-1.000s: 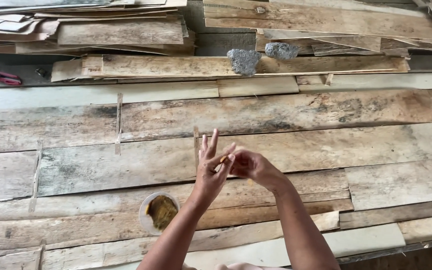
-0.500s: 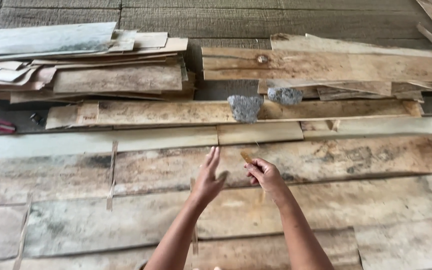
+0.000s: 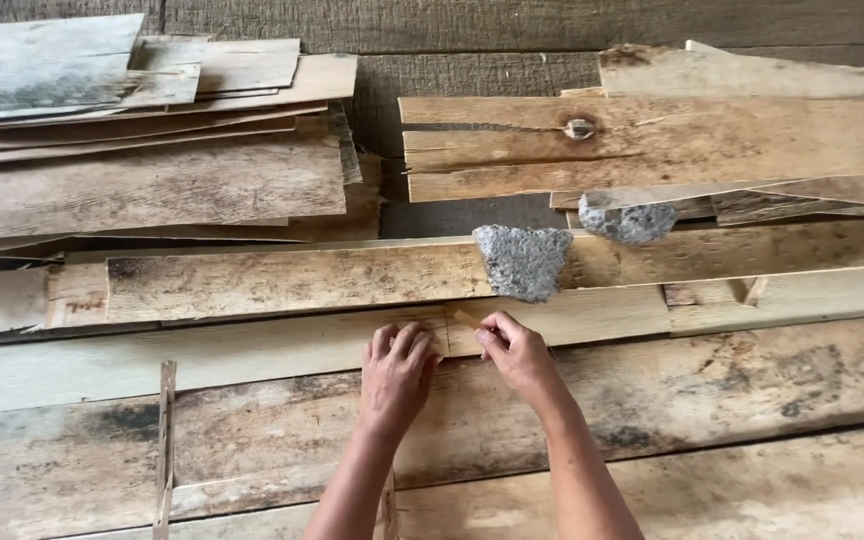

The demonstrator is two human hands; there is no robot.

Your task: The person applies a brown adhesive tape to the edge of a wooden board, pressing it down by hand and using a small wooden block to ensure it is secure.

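Weathered planks [image 3: 252,420] cover everything. Left hand [image 3: 397,375] lies flat and open (palm down); right hand [image 3: 517,350] pinches a wood sliver [image 3: 468,319], grey stone [image 3: 524,260] at twelve o'clock

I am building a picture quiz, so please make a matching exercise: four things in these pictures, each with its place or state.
1. left hand
2. right hand
3. large grey rough stone
4. small thin wooden strip

a. pinches a small tan wood piece
b. rests on a plank edge, above the hands
c. lies upright at lower left
d. flat on the pale plank

Pairs: 1-d, 2-a, 3-b, 4-c
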